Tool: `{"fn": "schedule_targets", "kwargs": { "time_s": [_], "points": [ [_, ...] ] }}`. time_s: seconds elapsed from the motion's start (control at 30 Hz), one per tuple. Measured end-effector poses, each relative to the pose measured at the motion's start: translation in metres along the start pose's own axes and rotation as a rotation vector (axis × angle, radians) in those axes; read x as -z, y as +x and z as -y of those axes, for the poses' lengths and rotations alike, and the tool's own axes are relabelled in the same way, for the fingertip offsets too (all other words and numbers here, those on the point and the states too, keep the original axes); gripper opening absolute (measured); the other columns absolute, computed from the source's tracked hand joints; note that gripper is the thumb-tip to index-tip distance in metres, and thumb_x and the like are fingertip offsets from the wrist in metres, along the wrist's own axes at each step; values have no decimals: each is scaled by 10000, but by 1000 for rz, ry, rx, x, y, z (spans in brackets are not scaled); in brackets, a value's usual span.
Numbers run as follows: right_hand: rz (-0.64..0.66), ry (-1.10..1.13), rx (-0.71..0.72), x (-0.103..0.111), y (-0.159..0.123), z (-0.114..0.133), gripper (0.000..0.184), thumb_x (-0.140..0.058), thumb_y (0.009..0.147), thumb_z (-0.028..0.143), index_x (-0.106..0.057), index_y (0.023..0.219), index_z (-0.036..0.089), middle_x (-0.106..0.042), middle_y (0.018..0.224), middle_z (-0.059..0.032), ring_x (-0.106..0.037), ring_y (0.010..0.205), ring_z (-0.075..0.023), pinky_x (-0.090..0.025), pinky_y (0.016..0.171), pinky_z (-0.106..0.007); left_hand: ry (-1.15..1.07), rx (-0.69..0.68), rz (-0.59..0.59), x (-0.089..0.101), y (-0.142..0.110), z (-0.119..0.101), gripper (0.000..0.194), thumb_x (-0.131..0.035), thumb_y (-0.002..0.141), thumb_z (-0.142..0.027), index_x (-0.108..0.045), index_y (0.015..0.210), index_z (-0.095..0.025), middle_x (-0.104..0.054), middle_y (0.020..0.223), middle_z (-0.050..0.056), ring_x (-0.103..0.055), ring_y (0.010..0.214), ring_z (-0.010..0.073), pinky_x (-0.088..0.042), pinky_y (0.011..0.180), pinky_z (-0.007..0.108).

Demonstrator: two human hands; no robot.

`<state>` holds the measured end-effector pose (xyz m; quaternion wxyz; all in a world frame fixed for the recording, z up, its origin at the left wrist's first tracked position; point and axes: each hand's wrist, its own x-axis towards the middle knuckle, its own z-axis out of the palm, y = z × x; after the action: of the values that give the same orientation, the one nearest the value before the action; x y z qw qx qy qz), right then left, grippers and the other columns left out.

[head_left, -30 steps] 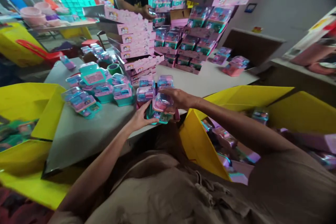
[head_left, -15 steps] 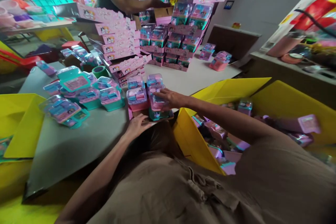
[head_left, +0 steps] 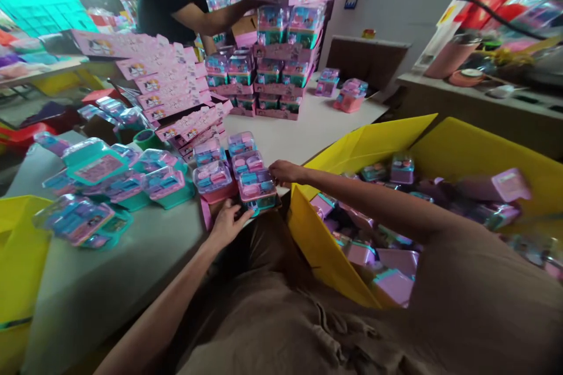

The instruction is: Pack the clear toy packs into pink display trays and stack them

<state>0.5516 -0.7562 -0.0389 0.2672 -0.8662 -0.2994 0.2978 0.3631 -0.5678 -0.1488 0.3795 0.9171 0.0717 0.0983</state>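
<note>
A shallow pink cardboard display tray (head_left: 206,212) sits at the table's near edge, with several clear-lidded plastic boxes in it. At its front left my left hand (head_left: 226,224) grips the near rim, fingertips inside and thumb beside the front box. That front box (head_left: 257,188) has a teal base and sits at the tray's near right. To its left is a box with a pink base (head_left: 214,180). My right hand (head_left: 285,172) is just right of the boxes, fingers apart and bent downward, holding nothing that I can see; its fingertips are partly hidden.
Loose teal boxes (head_left: 162,186) are heaped on the left of the table (head_left: 145,269). Stacked pink trays (head_left: 162,79) and filled trays (head_left: 279,85) stand behind. A yellow carton (head_left: 325,252) with boxes is at right. A co-worker (head_left: 167,6) reaches toward the stack.
My right hand has left the top of the near-right box and moved to its right side. That box now sits lower in the tray. My left hand stays at the front rim.
</note>
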Motion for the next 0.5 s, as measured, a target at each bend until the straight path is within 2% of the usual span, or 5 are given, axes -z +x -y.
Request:
{"fn": "schedule_targets", "kwargs": {
  "time_s": [0.1, 0.17, 0.27, 0.37, 0.5],
  "points": [
    [-35, -65, 23, 2, -4, 6, 305, -518, 944, 48, -706, 715, 119, -777, 807, -126, -737, 731, -212, -572, 675, -266, 71, 18, 59, 2, 0, 1, 513, -640, 928, -639, -685, 720, -172, -546, 933, 65, -654, 822, 214, -580, 793, 362],
    [-128, -102, 68, -2, -11, 10, 283, -495, 1011, 118, -771, 949, 101, -792, 1038, -172, -748, 973, -263, -577, 890, -340, 95, 14, 115, 5, 0, 1, 491, -629, 945, -622, -698, 771, -168, -536, 937, 62, -654, 816, 215, -573, 778, 359],
    [-299, -275, 387, -17, -19, 12, 396, -551, 1068, 336, -669, 1382, 125, -651, 1428, -205, -583, 1331, -339, -433, 1158, -507, 131, -7, 144, 6, -2, -4, 436, -627, 969, -588, -748, 941, -170, -562, 994, 75, -669, 863, 232, -579, 835, 378],
    [-341, -537, 764, -39, -21, 3, 558, -602, 1047, 433, -570, 1515, 132, -578, 1500, -232, -488, 1388, -416, -381, 1158, -661, 191, -15, 141, 3, -13, -16, 396, -607, 1003, -530, -765, 998, -167, -588, 1052, 97, -673, 921, 251, -575, 923, 418],
    [-408, -687, 881, -48, -18, -19, 547, -438, 1108, 344, -431, 1619, 149, -556, 1501, -263, -515, 1349, -424, -484, 1021, -679, 174, -174, 89, 40, -31, -13, 295, -662, 989, -444, -763, 1090, -186, -614, 1105, 94, -665, 1027, 241, -565, 981, 389]
  ]
}}
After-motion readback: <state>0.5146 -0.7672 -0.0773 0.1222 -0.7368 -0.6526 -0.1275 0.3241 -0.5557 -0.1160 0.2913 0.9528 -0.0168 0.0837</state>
